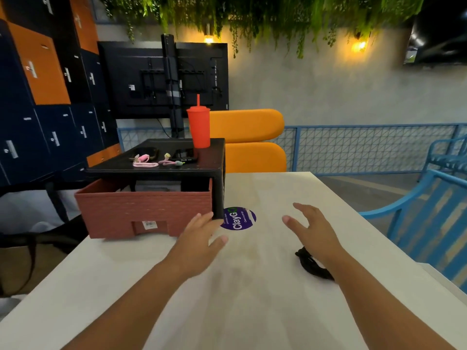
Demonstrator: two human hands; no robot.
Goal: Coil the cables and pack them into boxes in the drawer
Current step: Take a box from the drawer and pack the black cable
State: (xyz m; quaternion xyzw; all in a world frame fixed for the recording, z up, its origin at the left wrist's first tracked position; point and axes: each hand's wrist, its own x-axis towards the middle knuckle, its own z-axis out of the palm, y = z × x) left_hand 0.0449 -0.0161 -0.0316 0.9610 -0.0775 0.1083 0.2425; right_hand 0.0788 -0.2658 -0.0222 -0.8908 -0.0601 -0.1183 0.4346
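A reddish-brown drawer [144, 210] stands pulled out of a black drawer unit [217, 173] on the white table [252, 311]. A pale box [158, 186] shows inside the drawer. Pink cables [145, 161] lie on top of the unit beside a second pink cable [171, 161]. A black cable bundle [312, 265] lies on the table, partly hidden under my right wrist. My left hand [202, 236] hovers with fingers spread, fingertips near the unit's front right corner. My right hand [309, 228] is held open above the table, holding nothing.
A red tumbler with a straw [199, 126] stands on the unit's top, next to dark devices [185, 155]. A purple round sticker [238, 218] is on the table. Blue chairs [424, 223] stand to the right, orange seat backs [249, 140] behind the table.
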